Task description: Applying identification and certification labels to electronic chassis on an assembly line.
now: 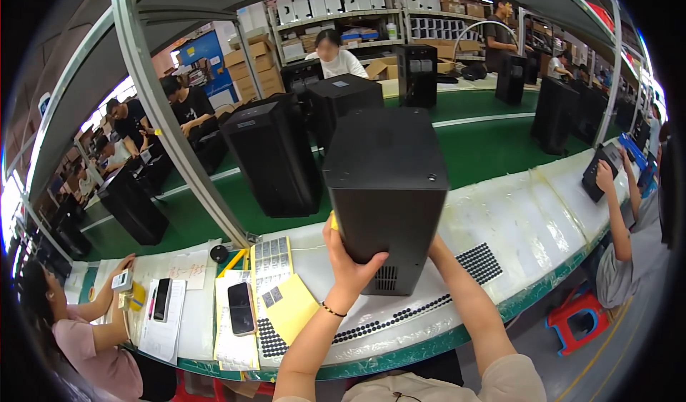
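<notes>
A tall black tower case [386, 223] stands tilted in front of me over the white-covered bench, a small vent grille low on its near face. My left hand [346, 259] grips its lower left side, the thumb lying across the near face beside the grille. A bit of yellow shows by the fingers, too small to name. On the right side, my right hand [437, 250] reaches round the case; its fingers are hidden behind it. Below the case, rows of round black pads [389, 323] lie on the bench, with another patch of pads [480, 262] to the right.
Left of my arm lie a yellow sheet [294, 305], a sticker sheet [271, 259] and a phone [241, 309]. Black cases [275, 159] stand on the green conveyor [475, 145] beyond. A metal post [168, 116] rises at left. Co-workers sit on both sides; a red stool [575, 323] is at right.
</notes>
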`<control>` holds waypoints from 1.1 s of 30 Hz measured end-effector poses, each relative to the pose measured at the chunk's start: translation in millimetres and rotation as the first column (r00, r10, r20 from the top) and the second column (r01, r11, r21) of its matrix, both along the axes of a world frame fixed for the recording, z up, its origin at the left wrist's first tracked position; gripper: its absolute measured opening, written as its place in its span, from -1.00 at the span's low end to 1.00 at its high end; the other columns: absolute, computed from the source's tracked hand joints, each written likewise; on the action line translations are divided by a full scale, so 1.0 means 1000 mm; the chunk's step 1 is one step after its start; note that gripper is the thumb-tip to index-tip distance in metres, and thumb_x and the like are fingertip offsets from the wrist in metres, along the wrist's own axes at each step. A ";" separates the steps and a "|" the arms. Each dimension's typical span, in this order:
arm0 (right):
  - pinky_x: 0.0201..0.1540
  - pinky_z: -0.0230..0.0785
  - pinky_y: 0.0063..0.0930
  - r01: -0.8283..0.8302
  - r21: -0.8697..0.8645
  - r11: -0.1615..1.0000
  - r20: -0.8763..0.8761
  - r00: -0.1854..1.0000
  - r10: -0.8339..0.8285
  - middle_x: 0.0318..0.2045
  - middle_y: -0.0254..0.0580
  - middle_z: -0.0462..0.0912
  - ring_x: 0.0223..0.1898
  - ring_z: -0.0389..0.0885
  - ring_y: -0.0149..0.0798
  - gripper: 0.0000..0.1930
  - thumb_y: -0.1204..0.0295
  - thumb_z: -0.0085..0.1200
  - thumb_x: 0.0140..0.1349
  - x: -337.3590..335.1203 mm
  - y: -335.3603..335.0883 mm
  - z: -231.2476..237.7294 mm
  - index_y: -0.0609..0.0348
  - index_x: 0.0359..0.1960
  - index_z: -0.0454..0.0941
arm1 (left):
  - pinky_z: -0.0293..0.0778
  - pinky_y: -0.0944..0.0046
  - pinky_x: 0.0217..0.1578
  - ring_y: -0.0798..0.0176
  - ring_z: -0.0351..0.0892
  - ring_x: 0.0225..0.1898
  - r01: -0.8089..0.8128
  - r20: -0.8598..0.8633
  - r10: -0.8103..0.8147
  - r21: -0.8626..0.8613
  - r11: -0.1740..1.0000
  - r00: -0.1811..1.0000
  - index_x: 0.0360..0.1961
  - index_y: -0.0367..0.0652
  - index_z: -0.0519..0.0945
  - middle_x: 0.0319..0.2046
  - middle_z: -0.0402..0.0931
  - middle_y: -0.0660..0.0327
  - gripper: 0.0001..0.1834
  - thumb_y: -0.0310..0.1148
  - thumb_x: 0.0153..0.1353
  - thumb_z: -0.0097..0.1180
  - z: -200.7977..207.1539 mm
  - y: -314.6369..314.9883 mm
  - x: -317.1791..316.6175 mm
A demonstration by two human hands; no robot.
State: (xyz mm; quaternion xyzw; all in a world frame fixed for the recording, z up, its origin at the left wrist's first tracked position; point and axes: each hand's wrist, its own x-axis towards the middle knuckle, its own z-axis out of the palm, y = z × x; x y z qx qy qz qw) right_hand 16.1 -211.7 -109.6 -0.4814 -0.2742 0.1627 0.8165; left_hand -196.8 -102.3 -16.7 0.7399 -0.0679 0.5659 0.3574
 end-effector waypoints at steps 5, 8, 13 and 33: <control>0.23 0.12 -0.34 0.143 -0.278 0.950 0.306 0.950 -0.053 0.10 -0.09 0.40 0.17 0.31 -0.23 -0.40 0.10 -0.03 0.32 0.024 -0.051 -0.026 0.26 0.24 0.22 | 0.24 -0.03 0.14 -0.24 0.19 0.21 0.003 -0.056 0.000 0.062 0.998 0.998 0.33 -0.18 0.03 0.24 0.07 -0.22 0.06 -0.21 -0.12 0.45 0.018 0.000 -0.019; 0.18 0.16 -0.38 0.314 -0.346 0.884 0.405 0.900 -0.161 0.06 -0.12 0.43 0.11 0.35 -0.24 -0.42 0.36 0.20 0.17 0.009 -0.080 -0.020 0.25 0.20 0.28 | 0.41 0.10 0.02 -0.19 0.45 0.02 0.003 -0.291 0.062 0.219 0.976 0.955 0.17 -0.29 0.32 0.10 0.33 -0.19 -0.29 -0.35 0.00 0.34 0.028 0.023 -0.058; 0.17 0.17 -0.44 0.340 -0.333 0.879 0.348 0.911 -0.220 0.08 -0.16 0.45 0.10 0.37 -0.30 -0.47 0.37 0.18 0.20 -0.020 -0.115 0.015 0.25 0.18 0.32 | 0.41 0.14 -0.16 -0.01 0.51 -0.17 -0.267 -0.506 0.412 0.335 0.903 0.758 -0.12 -0.22 0.56 -0.22 0.55 0.07 -0.71 -0.41 0.10 0.20 0.011 0.064 -0.111; 0.30 0.09 -0.34 0.349 -0.366 0.863 0.205 0.935 -0.291 0.09 -0.14 0.42 0.17 0.35 -0.23 -0.61 0.52 0.03 0.26 -0.139 -0.148 0.018 0.28 0.13 0.32 | 0.40 0.14 -0.09 0.08 0.45 -0.10 -0.450 -0.740 0.591 0.431 0.782 0.319 -0.08 -0.09 0.53 -0.28 0.48 0.13 -0.55 -0.49 -0.09 0.27 -0.054 0.118 -0.161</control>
